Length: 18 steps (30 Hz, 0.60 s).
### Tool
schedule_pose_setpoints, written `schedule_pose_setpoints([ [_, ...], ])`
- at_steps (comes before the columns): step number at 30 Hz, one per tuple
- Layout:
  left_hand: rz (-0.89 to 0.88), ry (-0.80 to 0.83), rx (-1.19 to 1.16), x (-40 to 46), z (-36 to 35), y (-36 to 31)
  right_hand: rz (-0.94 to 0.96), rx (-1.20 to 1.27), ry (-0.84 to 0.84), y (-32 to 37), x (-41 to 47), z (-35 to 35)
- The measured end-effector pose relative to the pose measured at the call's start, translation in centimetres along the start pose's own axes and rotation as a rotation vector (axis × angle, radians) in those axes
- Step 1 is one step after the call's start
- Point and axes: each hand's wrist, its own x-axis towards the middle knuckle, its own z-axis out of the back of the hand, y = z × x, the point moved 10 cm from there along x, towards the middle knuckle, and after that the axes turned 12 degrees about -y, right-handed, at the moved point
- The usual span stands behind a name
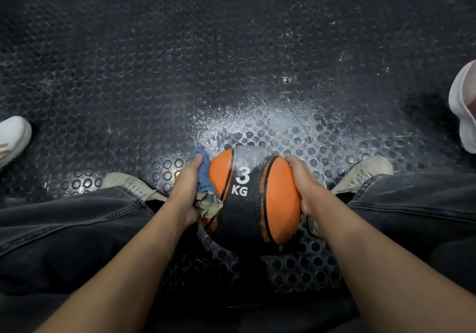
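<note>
One orange-and-black rubber medicine ball (257,198) is showing at lower centre, with one crumpled blue-and-beige cloth (204,178) at its left. Two bare hands are showing: one left hand (186,191), one right hand (306,186). Four shoes are showing: one beige canvas sneaker (128,183) left of centre, a second beige sneaker (365,170) right of centre, one white shoe (14,134) at the left edge, another white shoe (463,106) at the right edge.

**Rubber, cloth and denim**

The medicine ball (279,198) is seen to be of matt, finely pebbled rubber, orange with a black band. A wet sheen is shown on its far top. The cloth (203,178) is soft, crumpled fabric in blue and beige. The floor mat (128,75) is formed of dark, faintly glossy rubber with raised round studs, and is speckled with fine droplets (257,124). The trousers (64,229) are made of faded black denim, the shoes (128,182) of dull off-white canvas.
</note>
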Motion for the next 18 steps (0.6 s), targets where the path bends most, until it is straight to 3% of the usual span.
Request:
schedule_pose_setpoints([
  [5,-0.144,-0.047,-0.048,-0.6,-1.4,-1.3,0.171,0.0,-0.08,3.6,-0.1,2.2],
  [7,-0.247,-0.066,0.001,-1.0,-2.2,-2.1,0.208,-0.016,-0.199,3.9,-0.2,3.4],
  [11,-0.677,-0.323,0.476,-3.3,-2.8,-6.7,0.393,-0.022,-0.568,5.2,-3.3,5.5],
  [13,-0.863,-0.402,0.65,-5.5,-3.5,-9.0,0.571,-0.115,-0.637,6.8,-5.6,4.2],
  [18,-1.151,-0.27,0.728,-11.0,-5.3,-9.1,0.625,-0.182,-0.671,6.8,-6.0,2.9],
])
